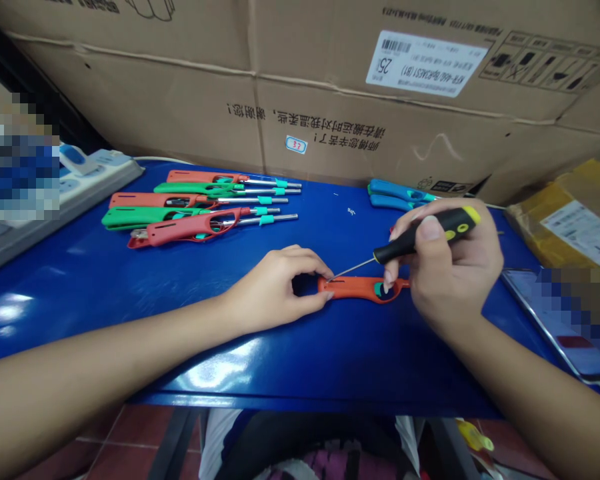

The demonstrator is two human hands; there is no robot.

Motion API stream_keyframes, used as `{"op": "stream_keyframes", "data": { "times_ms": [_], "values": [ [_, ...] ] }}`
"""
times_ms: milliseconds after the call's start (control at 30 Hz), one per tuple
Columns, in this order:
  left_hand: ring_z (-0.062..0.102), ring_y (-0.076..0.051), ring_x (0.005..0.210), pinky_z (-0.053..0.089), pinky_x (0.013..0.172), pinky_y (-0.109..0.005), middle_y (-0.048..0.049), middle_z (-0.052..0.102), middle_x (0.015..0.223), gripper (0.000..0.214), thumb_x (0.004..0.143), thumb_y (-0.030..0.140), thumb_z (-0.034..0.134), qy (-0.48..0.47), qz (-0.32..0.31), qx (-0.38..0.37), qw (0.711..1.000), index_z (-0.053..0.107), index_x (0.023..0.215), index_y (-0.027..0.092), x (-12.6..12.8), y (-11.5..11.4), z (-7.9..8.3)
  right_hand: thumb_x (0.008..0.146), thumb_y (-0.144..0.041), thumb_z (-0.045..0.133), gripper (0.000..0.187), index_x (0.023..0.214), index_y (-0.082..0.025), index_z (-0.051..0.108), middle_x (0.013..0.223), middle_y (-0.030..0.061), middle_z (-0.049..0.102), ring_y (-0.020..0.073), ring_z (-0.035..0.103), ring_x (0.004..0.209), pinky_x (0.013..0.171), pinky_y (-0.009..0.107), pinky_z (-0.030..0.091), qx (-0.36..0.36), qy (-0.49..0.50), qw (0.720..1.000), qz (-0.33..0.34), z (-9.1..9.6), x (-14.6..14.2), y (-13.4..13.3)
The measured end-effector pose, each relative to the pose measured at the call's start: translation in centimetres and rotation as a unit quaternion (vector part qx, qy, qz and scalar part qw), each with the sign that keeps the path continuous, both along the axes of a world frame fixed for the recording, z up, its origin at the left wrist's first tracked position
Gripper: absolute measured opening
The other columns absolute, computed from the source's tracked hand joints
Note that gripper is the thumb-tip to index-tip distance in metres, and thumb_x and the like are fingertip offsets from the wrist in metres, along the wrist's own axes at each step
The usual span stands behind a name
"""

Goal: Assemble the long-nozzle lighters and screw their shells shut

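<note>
An orange long-necked lighter (355,288) lies flat on the blue tabletop (260,360). My left hand (287,283) pinches its handle end between thumb and fingers. A black and yellow screwdriver (410,241) is gripped in my right hand (447,260), its thin shaft slanting down to the lighter's left end, where the tip meets the orange casing. Some fingers of that hand reach down beside the teal trigger area. The lighter's right end is partly hidden behind my right hand.
Several red and green lighters (200,207) lie in a group at back left. Blue lighters (395,193) lie at back right, before a large cardboard box (180,100). A power strip (100,173) stands left; a phone (555,320) and a taped yellow package (575,207) are right.
</note>
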State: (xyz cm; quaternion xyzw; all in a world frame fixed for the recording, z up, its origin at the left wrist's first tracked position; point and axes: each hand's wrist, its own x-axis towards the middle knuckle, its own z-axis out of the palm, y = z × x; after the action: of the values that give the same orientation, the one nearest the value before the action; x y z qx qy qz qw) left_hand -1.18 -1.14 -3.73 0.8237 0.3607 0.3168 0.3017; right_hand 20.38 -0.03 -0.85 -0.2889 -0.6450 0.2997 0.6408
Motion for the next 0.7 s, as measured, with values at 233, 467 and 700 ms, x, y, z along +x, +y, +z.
{"op": "stream_keyframes", "data": {
  "times_ms": [233, 467, 700],
  "values": [
    [0.068, -0.016, 0.089, 0.053, 0.085, -0.031, -0.003, 0.077, 0.094, 0.007, 0.09, 0.02, 0.072, -0.047, 0.018, -0.004, 0.999, 0.077, 0.092, 0.017, 0.13, 0.04, 0.2, 0.097, -0.03, 0.065, 0.009, 0.098, -0.023, 0.061, 0.08, -0.0032, 0.066, 0.0089, 0.059, 0.04, 0.031, 0.024, 0.049, -0.022, 0.022, 1.0, -0.005, -0.18, 0.18, 0.16],
    [0.069, -0.016, 0.086, 0.053, 0.082, -0.03, -0.0027, 0.077, 0.091, 0.004, 0.089, 0.018, 0.074, -0.055, 0.009, 0.009, 0.998, 0.077, 0.088, 0.017, 0.05, 0.21, -0.04, 0.097, -0.03, 0.065, 0.009, 0.096, -0.023, 0.06, 0.079, -0.0038, 0.064, 0.0079, 0.057, 0.04, 0.029, 0.022, 0.045, -0.002, 0.041, 0.999, -0.016, -0.05, 0.18, 0.31],
    [0.07, -0.016, 0.086, 0.053, 0.082, -0.03, -0.0043, 0.077, 0.091, 0.003, 0.088, 0.018, 0.075, -0.06, 0.005, 0.024, 0.998, 0.077, 0.088, 0.016, 0.1, 0.22, -0.08, 0.096, -0.026, 0.066, 0.003, 0.097, -0.024, 0.063, 0.078, -0.0022, 0.066, 0.01, 0.058, 0.039, 0.028, 0.025, 0.046, -0.007, 0.027, 1.0, 0.004, -0.04, 0.38, 0.15]
  ]
}}
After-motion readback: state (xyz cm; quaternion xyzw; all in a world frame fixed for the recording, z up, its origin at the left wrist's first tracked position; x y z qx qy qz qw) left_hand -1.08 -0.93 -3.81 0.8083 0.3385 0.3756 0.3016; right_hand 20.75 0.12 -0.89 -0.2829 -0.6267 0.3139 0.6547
